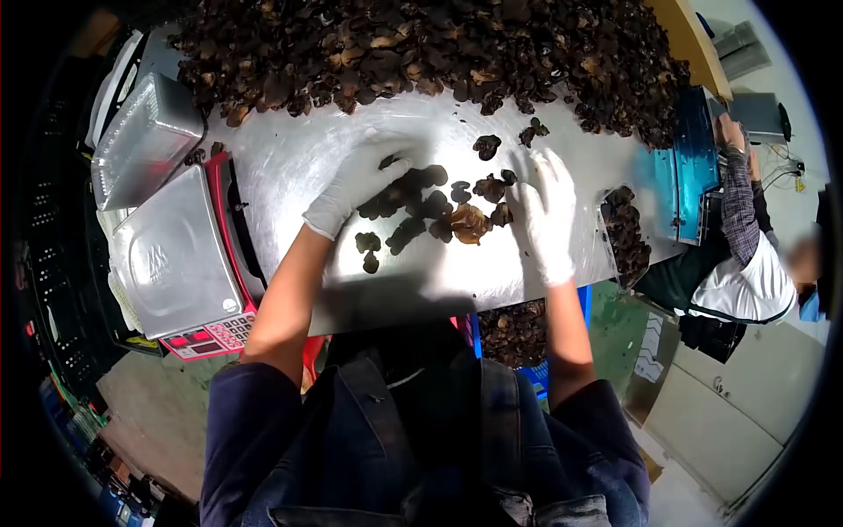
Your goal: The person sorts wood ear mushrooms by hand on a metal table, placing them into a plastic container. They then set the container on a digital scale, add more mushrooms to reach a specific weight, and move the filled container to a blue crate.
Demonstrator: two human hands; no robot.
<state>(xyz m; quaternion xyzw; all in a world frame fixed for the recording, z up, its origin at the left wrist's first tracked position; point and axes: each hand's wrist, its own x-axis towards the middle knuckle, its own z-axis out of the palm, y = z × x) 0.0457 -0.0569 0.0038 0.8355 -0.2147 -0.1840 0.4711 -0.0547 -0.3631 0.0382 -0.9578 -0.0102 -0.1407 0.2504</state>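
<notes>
White gloves are worn on both hands. The left hand point(356, 184) is laid flat over a small batch of dried mushrooms point(430, 209), fingers point(392, 163) spread open, nothing gripped; slight blur there. The right hand point(546, 215) is also held open, fingers point(551, 171) stretched out, palm down on the desk point(290, 158), touching the batch's right edge. The batch is located between the two sets of fingers. A big mushroom pile point(421, 44) is seen beyond the fingertips, apart from the batch. A scale point(176, 255) is placed left of the left fingers, with a metal tray point(145, 140) behind it. A co-worker point(746, 272) is seen well right of the right fingers.
</notes>
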